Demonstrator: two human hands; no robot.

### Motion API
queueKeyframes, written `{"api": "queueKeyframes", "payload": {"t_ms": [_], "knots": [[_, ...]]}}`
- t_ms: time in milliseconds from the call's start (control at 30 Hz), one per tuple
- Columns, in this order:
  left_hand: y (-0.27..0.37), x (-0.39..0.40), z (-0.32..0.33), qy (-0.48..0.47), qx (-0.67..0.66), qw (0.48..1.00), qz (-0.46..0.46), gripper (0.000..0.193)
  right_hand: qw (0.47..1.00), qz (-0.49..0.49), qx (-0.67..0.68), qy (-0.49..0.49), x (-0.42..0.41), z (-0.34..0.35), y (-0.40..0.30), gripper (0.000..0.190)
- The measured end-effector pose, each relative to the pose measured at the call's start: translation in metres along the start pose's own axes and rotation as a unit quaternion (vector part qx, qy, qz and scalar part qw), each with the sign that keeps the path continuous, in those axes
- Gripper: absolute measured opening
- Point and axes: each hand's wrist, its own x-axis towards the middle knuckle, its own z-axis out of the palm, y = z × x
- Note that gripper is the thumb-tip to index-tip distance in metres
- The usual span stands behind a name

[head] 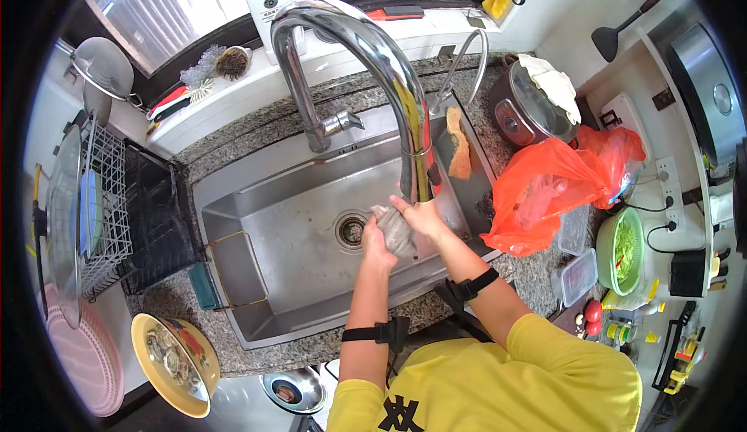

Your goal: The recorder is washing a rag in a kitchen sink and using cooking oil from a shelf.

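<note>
A wet grey cloth (395, 235) is bunched between my two hands above the stainless steel sink (297, 228). My left hand (377, 242) grips its left side, and my right hand (421, 217) holds it from the upper right. Directly above my right hand comes down the spout of a tall chrome faucet (379, 41), whose tip is partly hidden by that hand. Just left of the cloth lies the round drain (351, 229) in the basin floor. Whether water is running cannot be made out.
An orange sponge cloth (458, 146) lies on the sink's right ledge. Red plastic bags (543, 187), a lidded pot (525, 105) and a green basin of shredded vegetable (620, 251) stand to the right. On the left are a wire dish rack (108, 210) and a yellow enamel bowl (175, 365).
</note>
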Motion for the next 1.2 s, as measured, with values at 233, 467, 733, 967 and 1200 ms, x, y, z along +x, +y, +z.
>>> {"api": "queueKeyframes", "payload": {"t_ms": [233, 467, 733, 967, 1200], "knots": [[0.004, -0.009, -0.002, 0.013, -0.171, 0.985, -0.034, 0.032, 0.977, 0.069, 0.195, -0.044, 0.074, 0.005, -0.008, 0.021], [-0.006, 0.011, -0.044, -0.038, -0.065, 0.997, -0.004, 0.034, 0.993, -0.094, 0.053, 0.044, 0.130, 0.051, -0.016, 0.020], [0.009, 0.007, -0.030, -0.077, -0.040, 0.996, -0.001, 0.043, 0.998, -0.033, -0.004, 0.046, 0.125, 0.023, -0.037, 0.030], [0.002, 0.009, 0.017, -0.115, -0.050, 0.991, 0.051, 0.060, 0.947, 0.187, 0.125, -0.228, 0.011, -0.002, -0.031, 0.070], [-0.014, 0.013, 0.023, 0.124, 0.006, 0.988, 0.087, 0.098, 0.998, 0.041, 0.018, 0.042, 0.003, 0.014, 0.003, 0.036]]}}
